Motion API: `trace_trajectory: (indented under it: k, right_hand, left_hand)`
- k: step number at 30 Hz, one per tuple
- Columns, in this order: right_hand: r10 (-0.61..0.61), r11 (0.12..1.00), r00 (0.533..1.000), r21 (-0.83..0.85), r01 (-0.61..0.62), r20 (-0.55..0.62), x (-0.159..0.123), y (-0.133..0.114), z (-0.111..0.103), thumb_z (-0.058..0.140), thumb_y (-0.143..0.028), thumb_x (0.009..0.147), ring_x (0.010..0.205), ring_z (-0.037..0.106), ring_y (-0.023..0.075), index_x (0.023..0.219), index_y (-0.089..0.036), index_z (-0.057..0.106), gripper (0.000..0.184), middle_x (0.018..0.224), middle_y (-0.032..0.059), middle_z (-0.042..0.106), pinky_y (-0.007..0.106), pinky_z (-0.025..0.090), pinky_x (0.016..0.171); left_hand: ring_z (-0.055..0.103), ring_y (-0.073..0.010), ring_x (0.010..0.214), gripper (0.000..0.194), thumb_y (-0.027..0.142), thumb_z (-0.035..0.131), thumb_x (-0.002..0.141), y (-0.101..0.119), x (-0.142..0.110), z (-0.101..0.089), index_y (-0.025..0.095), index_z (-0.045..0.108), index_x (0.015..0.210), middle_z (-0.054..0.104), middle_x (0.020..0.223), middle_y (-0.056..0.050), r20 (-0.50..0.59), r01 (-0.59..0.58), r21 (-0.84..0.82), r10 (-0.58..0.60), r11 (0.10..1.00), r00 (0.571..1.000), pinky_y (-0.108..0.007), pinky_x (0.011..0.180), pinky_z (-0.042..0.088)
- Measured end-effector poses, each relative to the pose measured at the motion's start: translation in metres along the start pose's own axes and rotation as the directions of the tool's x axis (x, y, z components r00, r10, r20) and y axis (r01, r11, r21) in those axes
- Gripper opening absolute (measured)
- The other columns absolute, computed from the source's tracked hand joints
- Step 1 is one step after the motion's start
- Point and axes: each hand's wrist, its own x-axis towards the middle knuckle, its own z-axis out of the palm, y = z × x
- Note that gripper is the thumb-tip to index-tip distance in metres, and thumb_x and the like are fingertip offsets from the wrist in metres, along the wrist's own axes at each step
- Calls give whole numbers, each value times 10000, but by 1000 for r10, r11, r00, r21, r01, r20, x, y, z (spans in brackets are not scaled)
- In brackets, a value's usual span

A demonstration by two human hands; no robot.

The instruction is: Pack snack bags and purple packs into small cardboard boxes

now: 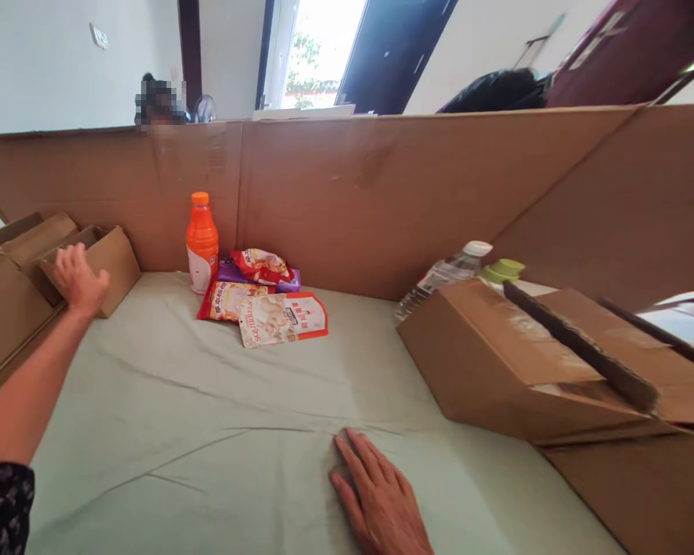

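My left hand [81, 281] reaches to the far left, its fingers bent and apart at the raised flap [114, 266] of a cardboard box [5, 312]. It seems to touch the flap's upper edge; no object shows in it. My right hand [379, 493] lies palm down on the pale green cloth [237, 385] near the front, fingers stretched out, holding nothing. Between the hands and farther back stands an orange drink bottle [202, 239]. Beside it lie a white and red snack pouch [283, 317], a red and yellow snack bag [225, 299], another red snack bag [261, 266] and a purple packet [289, 281].
On the right sits a second cardboard box [474, 347] with raised flaps. Behind it a clear plastic bottle [443, 274] leans, near a light green lid-like object [503, 270]. A tall cardboard wall [352, 200] closes off the back. Beyond it a person's head [160, 104] shows.
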Motion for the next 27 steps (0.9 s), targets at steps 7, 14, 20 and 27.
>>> trace_trajectory:
  k: [7,14,20,27]
  right_hand:
    - [123,988,985,79,-133,119,4,0,1,429,-352,1007,1294,592,302,1310,-186,658,414,1423,125,628,464,515,999]
    - [276,817,920,436,-377,279,30,-13,-18,534,-439,952,1345,554,319,1283,-236,685,417,1493,133,561,514,498,1054]
    - [289,240,846,822,-517,447,89,-60,-50,542,-563,964,1366,529,284,1310,-262,656,473,1484,86,576,444,457,1113]
    - [331,89,828,859,-504,452,117,-73,-43,431,-603,994,1183,619,269,1162,-217,715,508,1267,68,713,405,494,1038]
  left_hand:
    - [731,-350,935,279,469,706,576,-38,49,-32,254,534,532,617,556,12,103,73,93,-83,993,991,-547,893,580]
    - [599,-143,448,412,591,716,742,16,-68,-121,194,742,849,706,642,45,441,-57,84,14,995,897,-220,398,467]
    - [664,-199,1162,231,89,542,928,96,-159,-116,266,676,990,725,959,-5,505,-369,-466,585,804,635,-394,1109,485]
    - [257,-371,1551,1038,393,807,809,78,-204,-66,408,149,1612,158,1716,-97,368,-38,-503,253,864,895,-602,1212,336]
